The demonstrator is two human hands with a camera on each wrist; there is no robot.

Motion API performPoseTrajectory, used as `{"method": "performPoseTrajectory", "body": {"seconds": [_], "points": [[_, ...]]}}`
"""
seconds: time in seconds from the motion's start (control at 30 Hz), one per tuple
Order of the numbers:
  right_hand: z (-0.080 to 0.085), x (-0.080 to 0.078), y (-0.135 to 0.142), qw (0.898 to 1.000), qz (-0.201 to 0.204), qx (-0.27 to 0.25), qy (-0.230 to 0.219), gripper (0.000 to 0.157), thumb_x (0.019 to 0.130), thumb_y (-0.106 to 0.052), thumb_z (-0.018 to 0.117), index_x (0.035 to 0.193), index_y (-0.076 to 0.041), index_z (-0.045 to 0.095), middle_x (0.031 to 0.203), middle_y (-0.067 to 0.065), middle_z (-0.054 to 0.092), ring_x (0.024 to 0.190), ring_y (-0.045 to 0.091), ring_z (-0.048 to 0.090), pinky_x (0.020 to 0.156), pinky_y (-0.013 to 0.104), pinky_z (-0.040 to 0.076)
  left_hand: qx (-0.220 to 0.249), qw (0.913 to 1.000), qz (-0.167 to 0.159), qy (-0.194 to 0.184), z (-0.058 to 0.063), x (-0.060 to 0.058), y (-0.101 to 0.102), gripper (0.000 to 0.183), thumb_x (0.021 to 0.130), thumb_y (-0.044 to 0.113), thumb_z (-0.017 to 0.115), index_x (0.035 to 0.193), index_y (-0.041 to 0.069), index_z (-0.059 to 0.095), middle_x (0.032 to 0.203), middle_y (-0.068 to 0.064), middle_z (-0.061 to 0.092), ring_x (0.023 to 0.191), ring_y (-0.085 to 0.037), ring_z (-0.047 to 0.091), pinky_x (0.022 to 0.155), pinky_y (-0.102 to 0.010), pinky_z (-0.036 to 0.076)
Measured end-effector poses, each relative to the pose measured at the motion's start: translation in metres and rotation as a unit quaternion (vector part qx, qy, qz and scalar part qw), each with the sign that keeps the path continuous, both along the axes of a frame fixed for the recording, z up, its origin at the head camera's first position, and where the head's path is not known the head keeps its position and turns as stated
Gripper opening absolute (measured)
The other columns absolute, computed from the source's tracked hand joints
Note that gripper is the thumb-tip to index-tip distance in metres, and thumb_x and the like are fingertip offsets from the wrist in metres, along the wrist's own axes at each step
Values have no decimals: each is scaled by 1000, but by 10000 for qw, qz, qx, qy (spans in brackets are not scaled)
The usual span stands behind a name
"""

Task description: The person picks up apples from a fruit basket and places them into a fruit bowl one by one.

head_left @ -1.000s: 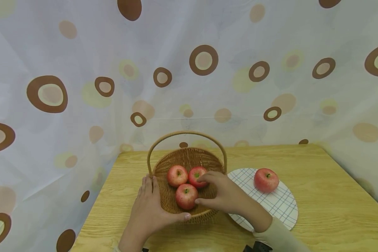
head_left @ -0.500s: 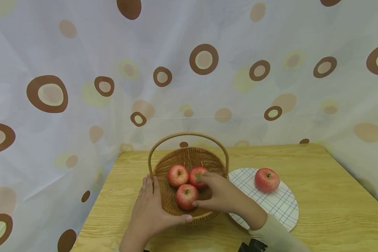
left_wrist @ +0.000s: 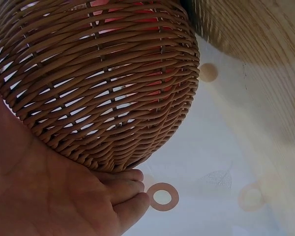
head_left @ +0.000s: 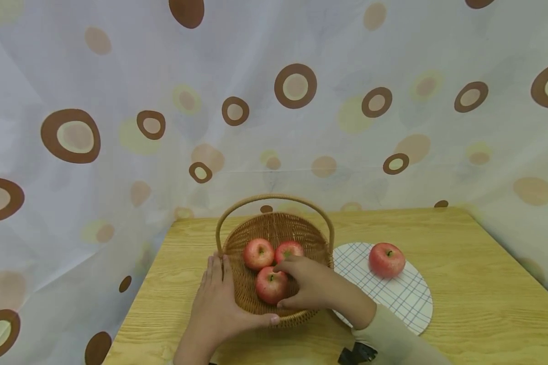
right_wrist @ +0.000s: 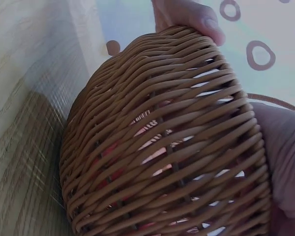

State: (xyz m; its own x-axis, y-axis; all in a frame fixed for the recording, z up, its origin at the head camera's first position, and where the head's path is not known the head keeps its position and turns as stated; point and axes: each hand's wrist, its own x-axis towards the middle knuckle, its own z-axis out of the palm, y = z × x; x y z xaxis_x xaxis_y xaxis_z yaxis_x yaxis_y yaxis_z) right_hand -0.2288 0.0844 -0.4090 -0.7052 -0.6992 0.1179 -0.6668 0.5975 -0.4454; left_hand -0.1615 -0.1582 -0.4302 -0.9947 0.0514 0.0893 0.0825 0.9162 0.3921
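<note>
Head view: part-open right hand (head_left: pixel 313 285) at the front apple (head_left: pixel 270 287), by the front edge of the basket (head_left: pixel 278 224); hold on it unclear.
Left hand (head_left: pixel 221 305), straight-fingered at the basket's left edge, should brace; cup the apple evenly.

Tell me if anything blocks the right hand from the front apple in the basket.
Nothing visible stands in between. In the head view, the fingers of the right hand reach over the top of the front apple, thumb at its lower right. The handle of the basket arches behind.
</note>
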Motion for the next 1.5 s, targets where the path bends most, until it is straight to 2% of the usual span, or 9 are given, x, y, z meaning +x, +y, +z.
{"method": "performPoseTrajectory", "body": {"seconds": [0.07, 0.2, 0.37, 0.57, 0.8, 1.1, 1.37, 1.5], "points": [[0, 0, -2, 10000, 7, 52, 12, 60, 82, -37, 92, 131, -9, 70, 129, 2, 72, 120, 21, 67, 99, 43, 59, -8, 10000, 1, 8, -1, 1, 1, 174, 47, 112, 55, 167, -7, 12, 175, -29, 0, 165, -42, -4, 130, -64, 20], [-1, -1, -6, 9998, 57, 98, 173, 58, 81, -36, 92, 128, -9, 71, 126, 2, 72, 118, 22, 68, 98, 43, 59, 28, 10000, 4, 22, -3, 1, 1, 173, 49, 111, 58, 167, -6, 11, 175, -29, -2, 165, -42, -4, 130, -65, 21], [-4, -3, -12, 9993, -7, 275, 251, 64, 82, -40, 91, 135, -10, 70, 135, 4, 71, 126, 25, 66, 102, 46, 59, 41, 10000, 5, 62, -6, 3, 2, 172, 51, 106, 65, 167, -6, 7, 175, -29, -7, 165, -44, -5, 129, -66, 20], [-6, -4, -16, 9993, -56, 325, 178, 67, 84, -41, 90, 141, -12, 67, 141, 6, 68, 127, 26, 66, 101, 48, 60, 91, 9999, 33, 77, -7, 5, 3, 172, 51, 107, 64, 167, -7, 6, 174, -30, -8, 164, -46, -4, 129, -66, 20], [-7, -8, -19, 9989, -41, 400, 240, 65, 84, -42, 88, 138, -13, 68, 133, 4, 71, 121, 23, 67, 97, 44, 61, 95, 9999, 30, 80, -7, 7, 4, 171, 52, 105, 67, 166, -8, 6, 174, -31, -7, 164, -46, -5, 129, -66, 20], [-11, -12, -23, 9983, -108, 509, 264, 58, 84, -42, 89, 132, -15, 70, 123, 1, 71, 113, 19, 67, 91, 42, 61, 1, 9999, 26, 126, -10, 6, 4, 173, 51, 107, 63, 166, -7, 6, 174, -31, -8, 164, -47, -4, 129, -66, 20], [-13, -15, -27, 9974, -92, 643, 310, 53, 83, -39, 90, 127, -16, 72, 124, 2, 71, 120, 23, 65, 94, 45, 60, 23, 9999, 52, 156, -10, 6, 4, 174, 49, 109, 62, 167, -7, 6, 174, -31, -7, 164, -46, -4, 129, -65, 21], [-13, -15, -28, 9969, -154, 741, 221, 58, 81, -35, 92, 131, -17, 70, 133, 6, 68, 127, 27, 63, 98, 48, 59, 8, 9999, 53, 111, -9, 6, 4, 175, 48, 110, 60, 167, -7, 4, 174, -30, -9, 164, -44, -6, 130, -64, 19]]}}
